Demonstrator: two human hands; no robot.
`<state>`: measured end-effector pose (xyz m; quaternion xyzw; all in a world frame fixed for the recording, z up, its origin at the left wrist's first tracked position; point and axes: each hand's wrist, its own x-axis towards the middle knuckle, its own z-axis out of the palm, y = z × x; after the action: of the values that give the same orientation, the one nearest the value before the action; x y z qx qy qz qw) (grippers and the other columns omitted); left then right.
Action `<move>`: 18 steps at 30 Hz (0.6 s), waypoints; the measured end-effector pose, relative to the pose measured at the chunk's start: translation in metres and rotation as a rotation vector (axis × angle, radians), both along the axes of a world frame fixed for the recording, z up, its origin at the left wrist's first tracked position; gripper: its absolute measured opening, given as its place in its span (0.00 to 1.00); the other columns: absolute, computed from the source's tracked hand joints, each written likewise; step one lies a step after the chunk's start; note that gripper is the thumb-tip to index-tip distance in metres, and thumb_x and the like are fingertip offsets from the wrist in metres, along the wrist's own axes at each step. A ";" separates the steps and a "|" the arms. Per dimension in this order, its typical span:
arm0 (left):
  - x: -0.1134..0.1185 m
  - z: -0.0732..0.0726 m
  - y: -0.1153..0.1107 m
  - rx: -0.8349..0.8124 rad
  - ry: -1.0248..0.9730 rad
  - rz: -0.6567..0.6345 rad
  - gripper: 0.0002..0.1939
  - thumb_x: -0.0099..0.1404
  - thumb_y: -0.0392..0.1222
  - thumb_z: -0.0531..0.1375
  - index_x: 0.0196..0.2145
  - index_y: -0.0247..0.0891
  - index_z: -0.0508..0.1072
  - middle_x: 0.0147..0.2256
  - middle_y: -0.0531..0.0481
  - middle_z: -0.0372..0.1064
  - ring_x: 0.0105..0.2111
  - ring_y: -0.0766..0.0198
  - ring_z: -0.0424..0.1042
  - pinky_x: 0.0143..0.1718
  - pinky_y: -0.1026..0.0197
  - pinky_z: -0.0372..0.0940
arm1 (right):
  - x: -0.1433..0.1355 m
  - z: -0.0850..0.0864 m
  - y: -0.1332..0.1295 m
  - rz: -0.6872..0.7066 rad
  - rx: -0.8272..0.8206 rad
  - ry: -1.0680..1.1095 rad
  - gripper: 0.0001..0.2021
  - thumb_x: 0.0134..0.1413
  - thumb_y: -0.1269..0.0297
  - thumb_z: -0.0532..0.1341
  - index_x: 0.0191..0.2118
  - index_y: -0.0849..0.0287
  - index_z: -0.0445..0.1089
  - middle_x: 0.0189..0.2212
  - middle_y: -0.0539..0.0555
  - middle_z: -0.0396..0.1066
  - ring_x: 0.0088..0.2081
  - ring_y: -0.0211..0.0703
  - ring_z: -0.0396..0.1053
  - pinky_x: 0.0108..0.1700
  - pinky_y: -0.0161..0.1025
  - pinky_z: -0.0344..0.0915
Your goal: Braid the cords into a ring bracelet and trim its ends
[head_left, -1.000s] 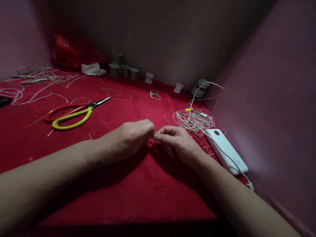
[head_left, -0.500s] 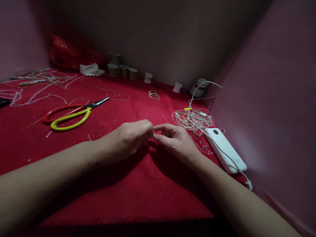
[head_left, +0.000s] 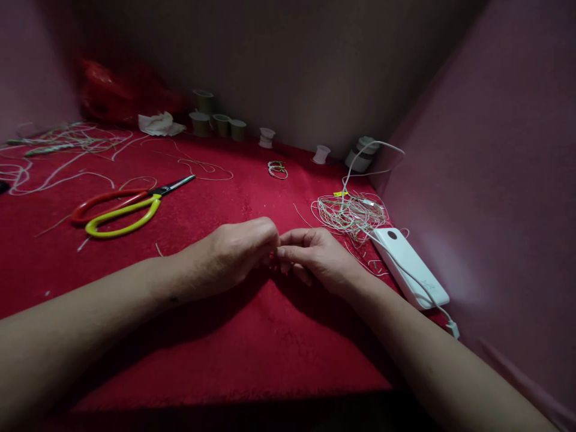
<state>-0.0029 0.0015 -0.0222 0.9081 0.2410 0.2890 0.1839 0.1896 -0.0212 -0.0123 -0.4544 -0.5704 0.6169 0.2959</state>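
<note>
My left hand (head_left: pixel 238 252) and my right hand (head_left: pixel 315 257) meet fingertip to fingertip low over the red cloth (head_left: pixel 252 336). Both pinch something very small between them, likely a bit of thread; the fingers hide it. A tangle of pale thread (head_left: pixel 351 213) lies just beyond my right hand. Scissors with one red and one yellow handle (head_left: pixel 121 207) lie shut to the left of my left hand.
A white power bank (head_left: pixel 414 267) with a white cable lies at the right edge. Small spools (head_left: pixel 216 120) stand along the back wall, beside crumpled tissue (head_left: pixel 157 124). A small thread loop (head_left: pixel 278 170) and long loose threads (head_left: pixel 67 150) lie at the back. Pink walls close in right and left.
The hands stay together at the same spot; the right fingers have curled in tighter against the left fingertips. The small greenish bit seen a second ago is now hidden. The view drifted slightly.
</note>
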 end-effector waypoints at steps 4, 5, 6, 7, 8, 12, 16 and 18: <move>0.002 0.005 -0.001 -0.049 -0.015 0.091 0.07 0.66 0.34 0.52 0.32 0.36 0.68 0.26 0.51 0.69 0.24 0.68 0.67 0.26 0.66 0.61 | -0.001 0.001 0.000 -0.064 0.014 0.025 0.06 0.48 0.66 0.63 0.28 0.64 0.73 0.20 0.48 0.69 0.14 0.27 0.55 0.15 0.29 0.49; 0.002 0.006 -0.002 -0.084 -0.022 0.112 0.07 0.66 0.35 0.52 0.32 0.36 0.69 0.25 0.52 0.70 0.24 0.68 0.68 0.26 0.66 0.61 | -0.001 0.001 0.000 -0.080 0.015 0.032 0.06 0.47 0.66 0.64 0.28 0.64 0.73 0.20 0.48 0.70 0.14 0.27 0.54 0.15 0.30 0.49; 0.002 0.008 -0.002 -0.119 -0.033 0.126 0.07 0.66 0.35 0.52 0.31 0.37 0.69 0.24 0.52 0.70 0.23 0.68 0.68 0.26 0.66 0.61 | -0.001 0.001 0.000 -0.095 0.017 0.038 0.06 0.46 0.66 0.64 0.29 0.64 0.74 0.21 0.49 0.71 0.14 0.27 0.54 0.15 0.30 0.48; 0.002 0.009 -0.002 -0.148 -0.048 0.135 0.07 0.66 0.36 0.52 0.31 0.37 0.69 0.24 0.52 0.70 0.23 0.68 0.69 0.25 0.66 0.61 | -0.001 0.001 0.000 -0.110 0.015 0.042 0.06 0.46 0.66 0.65 0.30 0.64 0.74 0.21 0.49 0.72 0.14 0.26 0.53 0.15 0.30 0.47; 0.002 0.010 -0.002 -0.173 -0.060 0.143 0.07 0.65 0.36 0.53 0.31 0.37 0.69 0.23 0.53 0.71 0.22 0.68 0.69 0.25 0.66 0.61 | -0.001 0.000 0.000 -0.123 0.010 0.048 0.07 0.45 0.67 0.65 0.31 0.64 0.74 0.22 0.50 0.72 0.14 0.26 0.52 0.15 0.30 0.46; 0.003 0.010 -0.002 -0.222 -0.076 0.151 0.07 0.65 0.37 0.53 0.31 0.36 0.69 0.22 0.52 0.71 0.22 0.68 0.70 0.25 0.66 0.61 | -0.003 0.001 0.000 -0.157 -0.003 0.115 0.08 0.43 0.69 0.66 0.33 0.63 0.72 0.23 0.48 0.73 0.13 0.25 0.51 0.15 0.29 0.44; 0.002 0.009 -0.002 -0.151 -0.063 0.143 0.06 0.65 0.36 0.53 0.31 0.36 0.68 0.22 0.53 0.71 0.21 0.68 0.69 0.25 0.66 0.60 | -0.003 0.002 0.001 -0.144 0.027 0.136 0.08 0.42 0.69 0.67 0.32 0.62 0.71 0.23 0.46 0.72 0.14 0.24 0.52 0.15 0.28 0.47; 0.001 0.009 -0.002 -0.135 -0.051 0.156 0.06 0.66 0.37 0.52 0.31 0.36 0.67 0.23 0.53 0.70 0.21 0.69 0.68 0.25 0.66 0.60 | -0.001 0.001 0.002 -0.121 0.034 0.147 0.08 0.43 0.68 0.67 0.33 0.61 0.71 0.23 0.47 0.72 0.14 0.25 0.55 0.15 0.28 0.50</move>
<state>-0.0018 -0.0002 -0.0137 0.8644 0.3250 0.3088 0.2275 0.1888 -0.0192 -0.0116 -0.4364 -0.5291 0.6197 0.3816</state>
